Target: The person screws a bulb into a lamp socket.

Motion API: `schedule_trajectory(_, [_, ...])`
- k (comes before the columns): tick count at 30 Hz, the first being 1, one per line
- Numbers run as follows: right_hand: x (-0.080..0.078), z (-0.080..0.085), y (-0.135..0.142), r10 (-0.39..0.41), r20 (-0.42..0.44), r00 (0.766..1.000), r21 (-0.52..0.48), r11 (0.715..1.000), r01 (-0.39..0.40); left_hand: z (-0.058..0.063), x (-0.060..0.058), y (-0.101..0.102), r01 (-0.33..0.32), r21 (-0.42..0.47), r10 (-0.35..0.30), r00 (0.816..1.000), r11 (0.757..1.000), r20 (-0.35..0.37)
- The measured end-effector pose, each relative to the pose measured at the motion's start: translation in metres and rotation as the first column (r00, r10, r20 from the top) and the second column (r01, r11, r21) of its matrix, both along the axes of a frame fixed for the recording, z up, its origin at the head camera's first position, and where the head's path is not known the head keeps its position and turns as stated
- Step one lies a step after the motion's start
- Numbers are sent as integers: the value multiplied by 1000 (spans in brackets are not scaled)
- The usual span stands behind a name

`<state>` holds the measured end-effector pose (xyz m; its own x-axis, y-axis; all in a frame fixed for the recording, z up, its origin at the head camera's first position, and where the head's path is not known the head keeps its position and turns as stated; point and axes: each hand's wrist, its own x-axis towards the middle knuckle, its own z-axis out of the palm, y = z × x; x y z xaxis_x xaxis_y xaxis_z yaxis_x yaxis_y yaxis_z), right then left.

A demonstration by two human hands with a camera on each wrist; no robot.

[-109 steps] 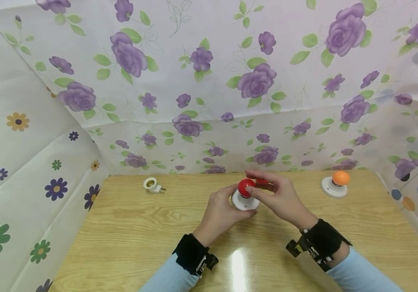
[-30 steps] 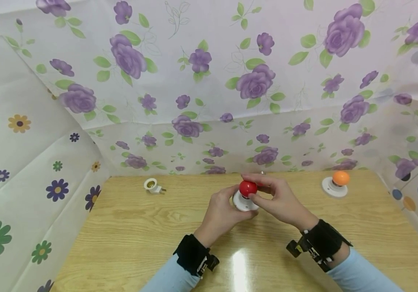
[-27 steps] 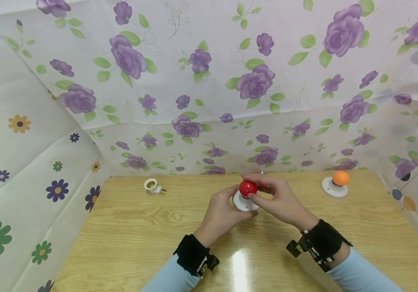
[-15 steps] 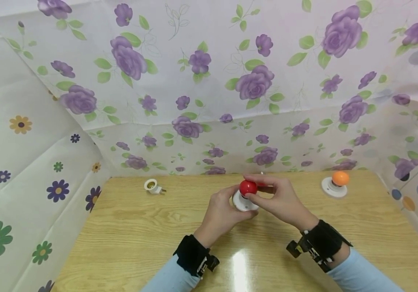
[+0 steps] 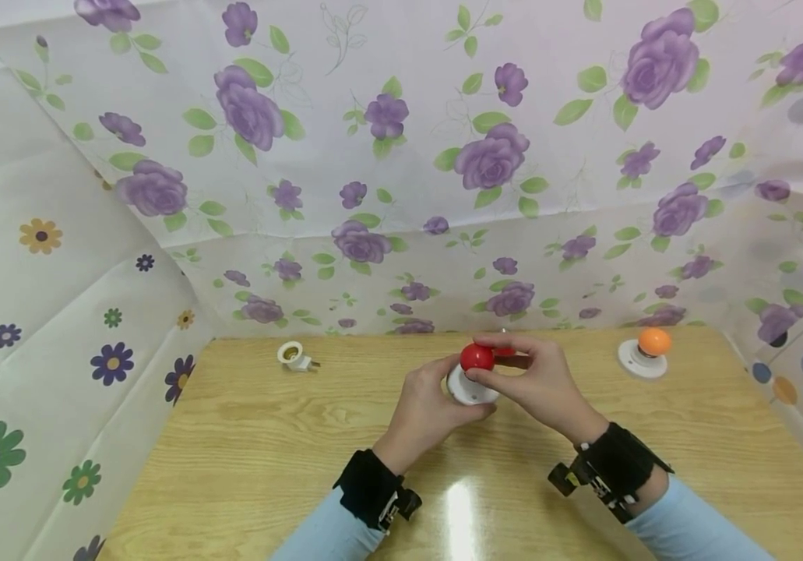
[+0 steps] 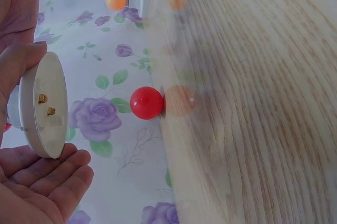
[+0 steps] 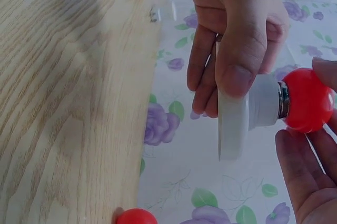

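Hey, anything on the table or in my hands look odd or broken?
Nothing looks broken. The held red bulb shows its metal collar outside the white holder, so perhaps isn't fully seated; another red bulb lies loose behind, and the plug socket at left holds none.

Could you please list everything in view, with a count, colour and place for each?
Held base: 1, white, in the left hand
Upper bulb: 1, red, on the held base, in the right hand
Loose bulb: 1, red, rear of the table
Orange bulb: 1, orange, rear right
Its base: 1, white, under that bulb
Plug-in socket: 1, white, rear left
Table: 1, wood-toned, below the hands
Flowered sheet: 1, white with purple roses, behind
Left sheet: 1, white with multicoloured flowers
Right sheet: 1, pale, coloured dots
Wrist straps: 2, black, one per wrist
Sleeves: 2, light blue, forearms
Hands: 2, bare, centre
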<state>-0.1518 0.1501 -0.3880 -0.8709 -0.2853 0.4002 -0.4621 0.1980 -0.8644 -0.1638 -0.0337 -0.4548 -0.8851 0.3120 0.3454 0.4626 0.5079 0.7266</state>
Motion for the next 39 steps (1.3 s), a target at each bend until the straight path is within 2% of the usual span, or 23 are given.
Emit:
schedule_trajectory(6, [1, 5, 1, 2, -37, 999, 50, 999, 0, 1, 0, -2, 1, 7, -1, 1000, 1000, -3])
schedule_trajectory(12, [0, 9, -1, 97, -60, 993, 81, 992, -92, 2, 0, -3, 2, -3, -2, 1000, 1000, -8])
schedule_trajectory(19, [-1, 5, -1, 161, -27, 987, 59, 986, -159, 1, 0, -3, -4, -2, 4, 1000, 1000, 15])
schedule_trajectory(39, [-3, 2, 0, 124, 14, 992, 58, 991, -124, 0, -1, -3, -2, 0, 2, 1000, 1000, -7])
